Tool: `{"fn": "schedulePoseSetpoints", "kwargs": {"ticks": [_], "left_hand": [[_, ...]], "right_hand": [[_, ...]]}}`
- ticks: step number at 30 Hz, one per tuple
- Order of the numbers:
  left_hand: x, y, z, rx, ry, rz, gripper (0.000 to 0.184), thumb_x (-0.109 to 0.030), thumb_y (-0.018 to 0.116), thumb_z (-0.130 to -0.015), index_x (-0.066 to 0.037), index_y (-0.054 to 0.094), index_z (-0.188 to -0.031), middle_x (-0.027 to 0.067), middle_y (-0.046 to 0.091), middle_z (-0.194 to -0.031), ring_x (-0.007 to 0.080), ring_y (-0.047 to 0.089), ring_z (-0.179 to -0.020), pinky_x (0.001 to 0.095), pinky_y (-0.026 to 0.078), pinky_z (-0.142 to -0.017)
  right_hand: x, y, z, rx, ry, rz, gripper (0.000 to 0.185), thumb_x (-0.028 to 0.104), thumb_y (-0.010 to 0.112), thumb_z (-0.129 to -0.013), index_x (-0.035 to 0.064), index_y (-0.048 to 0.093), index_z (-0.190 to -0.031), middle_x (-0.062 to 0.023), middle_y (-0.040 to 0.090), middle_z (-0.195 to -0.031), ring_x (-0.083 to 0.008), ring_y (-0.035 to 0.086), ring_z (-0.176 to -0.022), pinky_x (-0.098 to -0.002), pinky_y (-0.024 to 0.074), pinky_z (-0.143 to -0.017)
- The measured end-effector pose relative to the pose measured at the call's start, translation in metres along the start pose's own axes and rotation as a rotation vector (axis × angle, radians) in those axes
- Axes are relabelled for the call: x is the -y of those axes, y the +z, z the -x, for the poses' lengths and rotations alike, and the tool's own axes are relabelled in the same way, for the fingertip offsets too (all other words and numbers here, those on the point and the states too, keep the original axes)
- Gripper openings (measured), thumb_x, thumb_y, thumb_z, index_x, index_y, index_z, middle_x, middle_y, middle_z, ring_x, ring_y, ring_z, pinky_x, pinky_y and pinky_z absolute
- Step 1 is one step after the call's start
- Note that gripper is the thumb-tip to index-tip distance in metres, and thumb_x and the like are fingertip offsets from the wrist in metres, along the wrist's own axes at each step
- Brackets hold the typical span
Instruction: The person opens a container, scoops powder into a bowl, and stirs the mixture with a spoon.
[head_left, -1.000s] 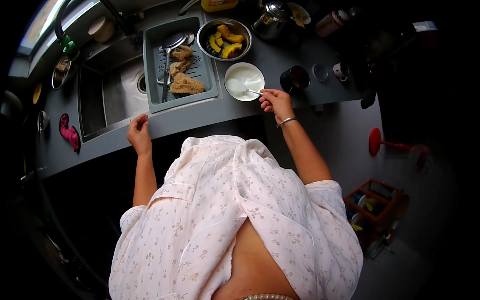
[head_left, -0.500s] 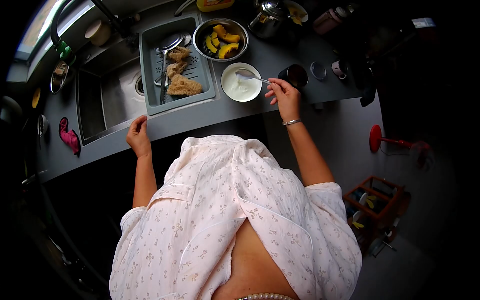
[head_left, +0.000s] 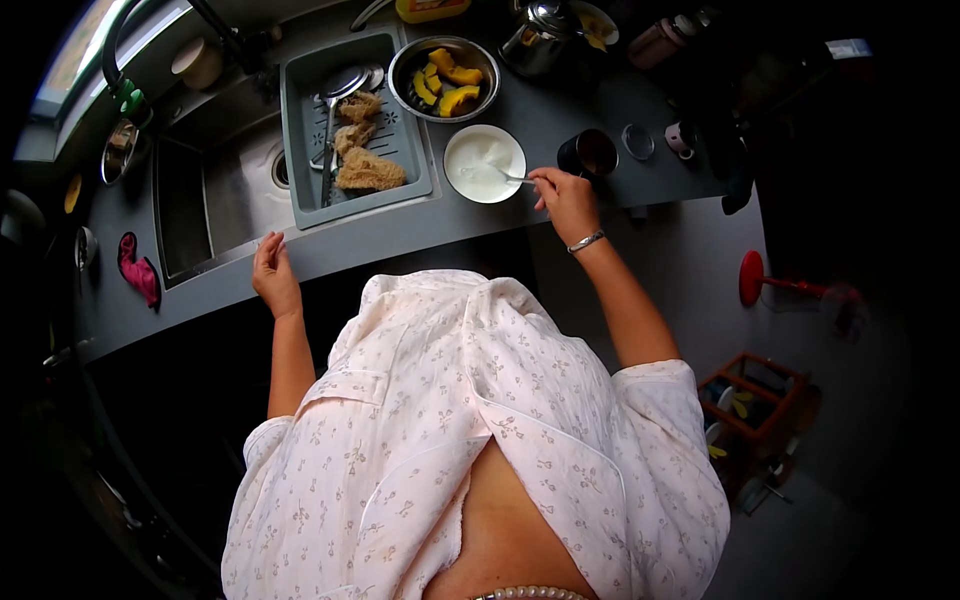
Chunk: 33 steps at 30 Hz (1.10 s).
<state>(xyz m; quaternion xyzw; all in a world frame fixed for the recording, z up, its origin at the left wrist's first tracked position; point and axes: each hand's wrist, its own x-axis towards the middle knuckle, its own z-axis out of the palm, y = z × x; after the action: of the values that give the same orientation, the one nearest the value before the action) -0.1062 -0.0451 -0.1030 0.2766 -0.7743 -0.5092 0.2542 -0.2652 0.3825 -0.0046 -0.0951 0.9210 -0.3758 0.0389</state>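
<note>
My right hand (head_left: pixel 570 205) pinches the handle of a metal spoon (head_left: pixel 513 179) just right of a white bowl (head_left: pixel 450 187). The spoon's head is dipped into the thick white food (head_left: pixel 478 160) that fills the bowl, so its tip is hidden. My left hand (head_left: pixel 276 275) is held at the counter's front edge by the sink, its fingers loosely stretched and nothing visible in them. Above the white bowl stands a steel bowl (head_left: pixel 393 95) with pieces of yellow pumpkin (head_left: pixel 457 100).
A grey draining tray (head_left: pixel 425 185) beside the sink (head_left: pixel 225 190) holds a ladle and brown scrubbers (head_left: pixel 370 172). A dark cup (head_left: pixel 590 153), a clear lid (head_left: pixel 637 141) and a small mug (head_left: pixel 680 139) stand right of the bowl. A steel kettle (head_left: pixel 535 45) is behind. A pink cloth (head_left: pixel 138 272) lies left.
The spoon has gone lower into the white food, and my right hand has shifted slightly down. My left hand's fingers have loosened from a pinch.
</note>
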Motion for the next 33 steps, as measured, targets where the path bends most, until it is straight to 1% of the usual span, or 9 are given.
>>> {"fn": "schedulePoseSetpoints", "kwargs": {"ticks": [7, 11, 17, 20, 23, 25, 26, 28, 33], "left_hand": [[0.008, -0.001, -0.001, 0.024, -0.020, -0.006, 0.019, 0.007, 0.059, -0.090, 0.004, 0.066, -0.108, 0.0127, 0.064, -0.121, 0.0188, 0.063, -0.108, 0.0283, 0.050, -0.096], [0.011, -0.001, -0.005, 0.037, -0.029, 0.039, 0.023, 0.010, 0.058, -0.089, 0.003, 0.064, -0.110, 0.0133, 0.063, -0.122, 0.0199, 0.063, -0.110, 0.0291, 0.051, -0.097], [0.002, 0.000, -0.001, 0.058, -0.045, 0.072, 0.029, 0.014, 0.057, -0.086, 0.003, 0.064, -0.111, 0.0131, 0.061, -0.125, 0.0213, 0.062, -0.112, 0.0315, 0.050, -0.099], [-0.003, 0.001, 0.002, 0.074, -0.043, 0.077, 0.029, 0.016, 0.055, -0.084, 0.004, 0.065, -0.108, 0.0132, 0.058, -0.126, 0.0216, 0.061, -0.114, 0.0321, 0.051, -0.099], [-0.007, 0.003, 0.003, 0.093, -0.018, 0.073, 0.030, 0.017, 0.053, -0.083, 0.004, 0.066, -0.106, 0.0129, 0.057, -0.127, 0.0214, 0.061, -0.114, 0.0320, 0.053, -0.098], [-0.010, 0.005, 0.005, 0.104, -0.001, 0.068, 0.030, 0.018, 0.053, -0.083, 0.004, 0.066, -0.106, 0.0127, 0.057, -0.127, 0.0214, 0.061, -0.113, 0.0318, 0.053, -0.098], [-0.011, 0.006, 0.005, 0.095, -0.013, 0.083, 0.030, 0.017, 0.053, -0.083, 0.004, 0.066, -0.106, 0.0123, 0.058, -0.125, 0.0210, 0.062, -0.111, 0.0315, 0.053, -0.097], [-0.010, 0.006, 0.006, 0.086, -0.024, 0.097, 0.030, 0.017, 0.053, -0.083, 0.003, 0.066, -0.106, 0.0120, 0.059, -0.123, 0.0207, 0.063, -0.109, 0.0312, 0.053, -0.097], [-0.007, 0.003, 0.010, 0.063, -0.066, 0.056, 0.027, 0.016, 0.054, -0.084, 0.003, 0.066, -0.105, 0.0107, 0.064, -0.115, 0.0188, 0.066, -0.104, 0.0300, 0.053, -0.095]], "right_hand": [[-0.013, 0.006, 0.000, 0.182, 0.513, -0.619, 0.021, 0.010, 0.058, -0.093, -0.0064, 0.067, -0.103, -0.0085, 0.067, -0.075, -0.0101, 0.062, -0.052, -0.0186, 0.0452, -0.041], [-0.015, 0.003, 0.001, 0.207, 0.573, -0.730, 0.022, 0.011, 0.058, -0.094, -0.0053, 0.065, -0.107, -0.0082, 0.068, -0.078, -0.0093, 0.062, -0.054, -0.0177, 0.0449, -0.042], [-0.002, -0.004, -0.003, 0.121, 0.457, -0.738, 0.021, 0.011, 0.058, -0.095, -0.0049, 0.065, -0.107, -0.0091, 0.069, -0.081, -0.0091, 0.063, -0.056, -0.0175, 0.0443, -0.042], [0.008, -0.005, -0.010, 0.021, 0.314, -0.608, 0.021, 0.012, 0.059, -0.095, -0.0020, 0.067, -0.109, -0.0082, 0.069, -0.084, -0.0088, 0.064, -0.057, -0.0179, 0.0428, -0.042], [0.016, -0.007, -0.016, -0.112, 0.080, -0.350, 0.016, 0.008, 0.061, -0.091, -0.0007, 0.070, -0.101, -0.0100, 0.070, -0.081, -0.0143, 0.065, -0.057, -0.0255, 0.0499, -0.050], [0.016, -0.008, -0.021, -0.200, -0.222, 0.008, 0.016, 0.008, 0.063, -0.087, 0.0028, 0.069, -0.101, -0.0124, 0.069, -0.082, -0.0211, 0.068, -0.062, -0.0312, 0.0534, -0.057], [0.015, -0.010, -0.023, -0.201, -0.222, 0.009, 0.016, 0.008, 0.063, -0.087, 0.0028, 0.069, -0.101, -0.0124, 0.069, -0.082, -0.0211, 0.068, -0.062, -0.0312, 0.0534, -0.057], [0.013, -0.014, -0.025, -0.222, -0.489, 0.470, 0.017, 0.006, 0.062, -0.088, 0.0057, 0.069, -0.103, -0.0126, 0.070, -0.087, -0.0259, 0.067, -0.066, -0.0347, 0.0542, -0.061], [0.023, -0.018, -0.018, -0.062, -0.410, 0.641, 0.014, 0.009, 0.062, -0.088, 0.0065, 0.069, -0.100, -0.0134, 0.069, -0.081, -0.0285, 0.067, -0.066, -0.0367, 0.0546, -0.061]]}}
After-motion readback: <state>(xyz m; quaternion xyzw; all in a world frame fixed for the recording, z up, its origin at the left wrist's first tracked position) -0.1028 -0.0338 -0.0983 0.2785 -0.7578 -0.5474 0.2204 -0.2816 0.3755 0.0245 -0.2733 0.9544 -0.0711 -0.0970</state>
